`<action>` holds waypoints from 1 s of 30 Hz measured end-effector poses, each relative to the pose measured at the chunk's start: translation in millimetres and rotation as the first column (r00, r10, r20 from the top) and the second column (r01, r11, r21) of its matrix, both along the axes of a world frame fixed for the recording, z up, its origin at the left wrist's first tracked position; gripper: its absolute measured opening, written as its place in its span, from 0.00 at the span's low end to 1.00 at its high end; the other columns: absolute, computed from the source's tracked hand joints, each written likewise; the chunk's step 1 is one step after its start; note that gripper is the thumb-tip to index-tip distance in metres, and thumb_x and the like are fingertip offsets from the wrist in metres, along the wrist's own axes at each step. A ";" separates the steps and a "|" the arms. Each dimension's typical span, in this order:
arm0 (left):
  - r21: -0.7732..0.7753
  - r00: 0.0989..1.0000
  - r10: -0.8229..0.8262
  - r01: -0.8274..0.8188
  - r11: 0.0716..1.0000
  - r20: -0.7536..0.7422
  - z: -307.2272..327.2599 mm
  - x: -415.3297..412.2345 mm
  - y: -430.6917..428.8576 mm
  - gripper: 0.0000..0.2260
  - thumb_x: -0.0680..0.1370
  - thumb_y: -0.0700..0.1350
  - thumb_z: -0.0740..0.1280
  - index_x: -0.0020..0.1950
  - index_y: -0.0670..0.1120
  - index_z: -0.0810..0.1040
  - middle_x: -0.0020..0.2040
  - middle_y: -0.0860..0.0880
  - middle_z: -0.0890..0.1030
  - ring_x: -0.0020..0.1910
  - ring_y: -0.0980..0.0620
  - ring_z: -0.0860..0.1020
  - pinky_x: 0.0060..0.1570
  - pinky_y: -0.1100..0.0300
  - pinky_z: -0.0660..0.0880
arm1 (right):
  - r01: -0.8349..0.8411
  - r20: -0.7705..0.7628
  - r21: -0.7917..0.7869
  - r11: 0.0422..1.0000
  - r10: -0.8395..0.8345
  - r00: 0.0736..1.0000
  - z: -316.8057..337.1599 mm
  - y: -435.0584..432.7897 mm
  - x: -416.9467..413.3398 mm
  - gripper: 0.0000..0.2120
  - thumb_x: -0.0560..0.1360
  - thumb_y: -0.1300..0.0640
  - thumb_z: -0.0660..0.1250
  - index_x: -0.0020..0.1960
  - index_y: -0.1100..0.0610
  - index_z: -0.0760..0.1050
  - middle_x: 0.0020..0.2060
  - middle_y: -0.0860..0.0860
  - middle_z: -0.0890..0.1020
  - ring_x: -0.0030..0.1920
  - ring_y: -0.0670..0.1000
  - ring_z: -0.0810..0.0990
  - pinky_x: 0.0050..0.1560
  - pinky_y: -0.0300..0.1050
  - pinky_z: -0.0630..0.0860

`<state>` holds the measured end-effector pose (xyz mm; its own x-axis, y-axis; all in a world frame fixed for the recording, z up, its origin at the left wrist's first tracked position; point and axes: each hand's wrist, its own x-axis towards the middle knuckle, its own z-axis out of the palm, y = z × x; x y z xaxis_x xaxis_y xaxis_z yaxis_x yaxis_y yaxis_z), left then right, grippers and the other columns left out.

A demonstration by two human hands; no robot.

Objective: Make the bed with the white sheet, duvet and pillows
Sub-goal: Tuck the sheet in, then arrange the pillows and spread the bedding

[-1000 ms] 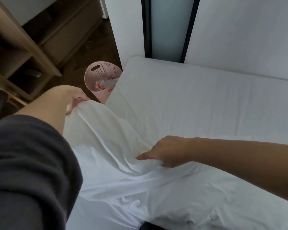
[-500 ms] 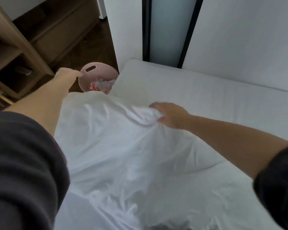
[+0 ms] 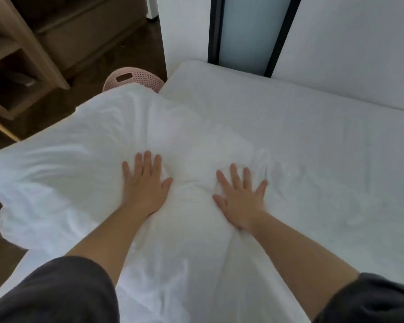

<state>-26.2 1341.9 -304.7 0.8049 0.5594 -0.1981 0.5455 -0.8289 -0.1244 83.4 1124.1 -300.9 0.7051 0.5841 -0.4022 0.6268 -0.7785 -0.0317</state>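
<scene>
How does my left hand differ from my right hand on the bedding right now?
The left hand keeps its fingers close together; the right hand fans them wide. The left hand reaches a little farther across the rumpled white bedding than the right hand, which lies nearer the smooth part of the bed. Both lie flat, palm down, pressing the bedding.

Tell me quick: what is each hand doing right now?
Left hand: open, fingers spread, pressing flat on the white sheet.
Right hand: open, pressing the same sheet.
</scene>
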 end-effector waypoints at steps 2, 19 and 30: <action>0.015 1.000 -0.026 0.026 1.000 0.007 -6.3 -12.1 -12.3 0.31 0.81 0.60 0.44 0.80 0.46 0.43 0.80 0.45 0.44 0.78 0.45 0.42 0.73 0.38 0.41 | 0.000 0.036 0.003 1.000 0.000 0.999 -14.5 -8.0 -17.5 0.30 0.82 0.39 0.41 0.78 0.45 0.34 0.78 0.51 0.34 0.78 0.59 0.35 0.71 0.73 0.41; -0.562 0.667 0.639 -0.380 0.735 0.384 15.2 -229.3 -37.7 0.33 0.80 0.59 0.59 0.79 0.51 0.48 0.79 0.42 0.51 0.75 0.39 0.59 0.68 0.43 0.66 | -0.252 -0.131 0.187 0.949 0.278 0.951 28.1 11.2 -221.7 0.40 0.76 0.33 0.59 0.77 0.37 0.37 0.79 0.49 0.38 0.78 0.61 0.39 0.69 0.77 0.45; -0.983 -0.048 0.988 0.118 -0.140 -0.146 -18.9 -199.2 63.9 0.27 0.73 0.61 0.66 0.70 0.52 0.72 0.64 0.50 0.77 0.64 0.44 0.75 0.58 0.50 0.75 | -0.276 -0.059 0.107 0.955 0.284 0.957 20.9 35.6 -174.3 0.50 0.72 0.50 0.68 0.76 0.38 0.33 0.78 0.50 0.35 0.77 0.63 0.38 0.68 0.75 0.51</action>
